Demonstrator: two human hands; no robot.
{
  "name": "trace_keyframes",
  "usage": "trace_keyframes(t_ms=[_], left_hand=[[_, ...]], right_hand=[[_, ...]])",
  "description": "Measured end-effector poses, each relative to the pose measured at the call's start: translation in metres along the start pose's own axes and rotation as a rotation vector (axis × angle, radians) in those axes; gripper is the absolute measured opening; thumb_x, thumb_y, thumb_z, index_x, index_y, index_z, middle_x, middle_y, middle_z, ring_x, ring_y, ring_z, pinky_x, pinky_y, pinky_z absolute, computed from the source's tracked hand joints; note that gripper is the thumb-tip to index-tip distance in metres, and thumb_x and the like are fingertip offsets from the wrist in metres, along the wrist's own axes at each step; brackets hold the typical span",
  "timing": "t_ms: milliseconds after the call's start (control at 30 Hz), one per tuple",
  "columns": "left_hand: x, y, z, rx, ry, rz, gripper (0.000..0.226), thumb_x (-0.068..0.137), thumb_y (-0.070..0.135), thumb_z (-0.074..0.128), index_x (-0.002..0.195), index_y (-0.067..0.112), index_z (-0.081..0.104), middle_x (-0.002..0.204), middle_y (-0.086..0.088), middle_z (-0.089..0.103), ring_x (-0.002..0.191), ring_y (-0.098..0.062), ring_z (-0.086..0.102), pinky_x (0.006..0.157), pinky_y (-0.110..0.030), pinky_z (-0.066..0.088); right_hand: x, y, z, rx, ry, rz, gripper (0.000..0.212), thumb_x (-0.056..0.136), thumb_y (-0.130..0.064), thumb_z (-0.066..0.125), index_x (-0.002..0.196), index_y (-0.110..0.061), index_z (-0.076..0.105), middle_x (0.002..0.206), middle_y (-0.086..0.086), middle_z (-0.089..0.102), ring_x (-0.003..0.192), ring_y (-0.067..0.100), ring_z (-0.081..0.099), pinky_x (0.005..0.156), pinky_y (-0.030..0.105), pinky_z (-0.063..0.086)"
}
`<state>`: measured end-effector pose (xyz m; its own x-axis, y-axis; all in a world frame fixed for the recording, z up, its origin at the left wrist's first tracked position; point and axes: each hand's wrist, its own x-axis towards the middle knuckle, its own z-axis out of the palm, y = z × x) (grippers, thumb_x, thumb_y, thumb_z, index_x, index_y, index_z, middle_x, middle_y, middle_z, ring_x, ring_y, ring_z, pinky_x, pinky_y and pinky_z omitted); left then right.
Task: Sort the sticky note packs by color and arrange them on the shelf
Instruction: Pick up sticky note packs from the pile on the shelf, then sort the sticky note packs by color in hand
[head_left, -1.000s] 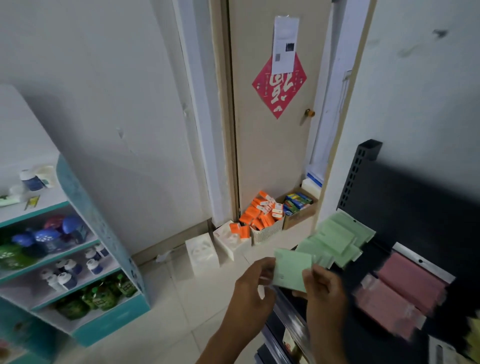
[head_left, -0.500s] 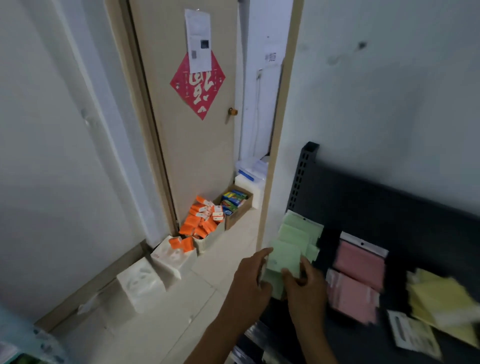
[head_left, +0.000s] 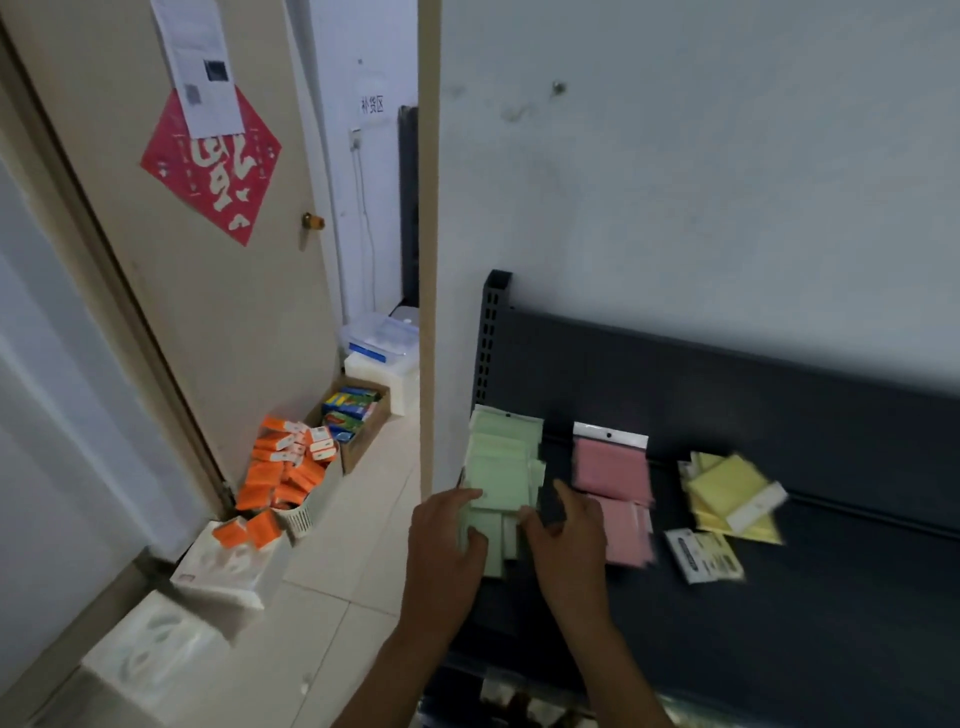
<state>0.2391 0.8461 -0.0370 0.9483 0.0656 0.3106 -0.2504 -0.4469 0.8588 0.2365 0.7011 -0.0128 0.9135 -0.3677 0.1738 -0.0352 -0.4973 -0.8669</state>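
Dark shelf (head_left: 779, 597) stands against a pale wall (head_left: 701, 182), its perforated upright (head_left: 488, 338) at the left end beside a door frame (head_left: 427, 260). Three colour groups lie flat on the shelf: green packs (head_left: 501, 467) at the left end, pink packs (head_left: 613, 470) just right of them, yellow packs (head_left: 727, 493) further right, with a white label card (head_left: 704, 555) in front of the yellow. Green stack overhangs or meets the shelf's left edge; cannot tell which. Left hand (head_left: 449, 545) lies on the lower green packs, thumb curled over one. Right hand (head_left: 569, 535) is between green and pink, fingers bent at the green stack's right edge; whether they hold a pack, cannot tell. Bare shelf to the right and front of the yellow. Floor left of the shelf: basket of orange boxes (head_left: 288, 475), a carton of coloured boxes (head_left: 350, 410), white boxes (head_left: 228, 566). Door (head_left: 156, 286) carries a red diamond decoration (head_left: 213, 161) and a paper sheet (head_left: 200, 67).
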Motion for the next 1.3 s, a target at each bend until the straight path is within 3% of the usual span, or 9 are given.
trace_keyframes(t_ms=[167, 333, 467, 533, 633, 800, 1000, 1167, 1300], left_hand=[[-0.008, 0.014, -0.004, -0.05, -0.002, 0.048, 0.037, 0.094, 0.01, 0.066, 0.114, 0.04, 0.059, 0.113, 0.025, 0.058, 0.114, 0.004, 0.05, 0.1, -0.015, 0.039], [-0.021, 0.03, 0.009, -0.107, -0.108, 0.128, 0.036, 0.096, 0.014, 0.066, 0.114, 0.044, 0.057, 0.111, 0.023, 0.059, 0.111, 0.002, 0.053, 0.097, -0.007, 0.038], [-0.031, 0.05, 0.025, -0.141, -0.189, 0.223, 0.031, 0.094, 0.014, 0.066, 0.115, 0.036, 0.06, 0.108, 0.019, 0.059, 0.109, -0.004, 0.055, 0.096, -0.014, 0.04], [-0.037, 0.057, 0.036, -0.147, -0.237, 0.264, 0.027, 0.093, 0.016, 0.068, 0.115, 0.032, 0.062, 0.108, 0.018, 0.06, 0.109, -0.007, 0.055, 0.096, -0.018, 0.042], [-0.048, 0.072, 0.059, -0.142, -0.302, 0.291, 0.027, 0.091, 0.018, 0.072, 0.115, 0.028, 0.065, 0.104, 0.015, 0.06, 0.106, -0.007, 0.053, 0.093, -0.022, 0.043], [-0.067, 0.106, 0.098, -0.198, -0.399, 0.32, 0.032, 0.089, 0.019, 0.074, 0.117, 0.032, 0.065, 0.099, 0.02, 0.058, 0.105, -0.005, 0.053, 0.091, -0.019, 0.042], [-0.101, 0.148, 0.156, -0.218, -0.49, 0.347, 0.035, 0.087, 0.017, 0.078, 0.116, 0.031, 0.066, 0.099, 0.021, 0.06, 0.107, -0.004, 0.054, 0.093, -0.018, 0.042], [-0.134, 0.189, 0.204, -0.223, -0.599, 0.376, 0.033, 0.089, 0.017, 0.074, 0.115, 0.035, 0.065, 0.099, 0.021, 0.06, 0.108, -0.003, 0.052, 0.091, -0.017, 0.043], [-0.156, 0.212, 0.242, -0.195, -0.624, 0.429, 0.027, 0.093, 0.02, 0.069, 0.115, 0.036, 0.064, 0.1, 0.023, 0.06, 0.107, -0.003, 0.052, 0.09, -0.024, 0.045]], right_hand=[[-0.016, 0.001, -0.008, -0.038, 0.042, 0.026, 0.037, 0.096, -0.019, 0.065, 0.133, -0.015, 0.058, 0.115, -0.006, 0.052, 0.089, -0.022, 0.05, 0.076, -0.003, 0.036], [-0.044, -0.007, -0.004, 0.021, 0.101, 0.102, 0.034, 0.098, -0.011, 0.06, 0.132, -0.017, 0.059, 0.124, -0.005, 0.054, 0.101, 0.001, 0.057, 0.089, 0.009, 0.043], [-0.062, 0.001, -0.022, -0.013, 0.195, 0.117, 0.018, 0.098, -0.013, 0.056, 0.105, -0.023, 0.069, 0.103, -0.006, 0.061, 0.087, 0.001, 0.059, 0.072, 0.009, 0.044], [-0.067, 0.008, -0.038, -0.059, 0.262, 0.161, 0.021, 0.096, -0.013, 0.055, 0.11, -0.02, 0.068, 0.105, -0.006, 0.058, 0.09, 0.007, 0.059, 0.077, 0.01, 0.045], [-0.07, 0.018, -0.065, -0.08, 0.348, 0.189, 0.027, 0.092, -0.024, 0.046, 0.105, -0.021, 0.07, 0.101, -0.004, 0.064, 0.091, 0.012, 0.063, 0.082, 0.033, 0.055], [-0.082, 0.036, -0.114, -0.095, 0.423, 0.266, 0.028, 0.096, -0.015, 0.053, 0.122, -0.018, 0.066, 0.118, -0.003, 0.059, 0.108, 0.016, 0.061, 0.095, 0.039, 0.053], [-0.098, 0.066, -0.183, -0.158, 0.484, 0.326, 0.04, 0.097, -0.003, 0.055, 0.135, -0.013, 0.058, 0.133, 0.003, 0.053, 0.122, 0.017, 0.053, 0.105, 0.033, 0.045], [-0.106, 0.099, -0.245, -0.19, 0.58, 0.364, 0.039, 0.094, 0.0, 0.056, 0.13, -0.013, 0.063, 0.129, 0.006, 0.06, 0.117, 0.015, 0.056, 0.095, 0.017, 0.038], [-0.111, 0.12, -0.288, -0.146, 0.621, 0.399, 0.042, 0.099, -0.008, 0.053, 0.141, -0.013, 0.053, 0.139, 0.005, 0.053, 0.125, 0.016, 0.052, 0.095, 0.015, 0.033]])
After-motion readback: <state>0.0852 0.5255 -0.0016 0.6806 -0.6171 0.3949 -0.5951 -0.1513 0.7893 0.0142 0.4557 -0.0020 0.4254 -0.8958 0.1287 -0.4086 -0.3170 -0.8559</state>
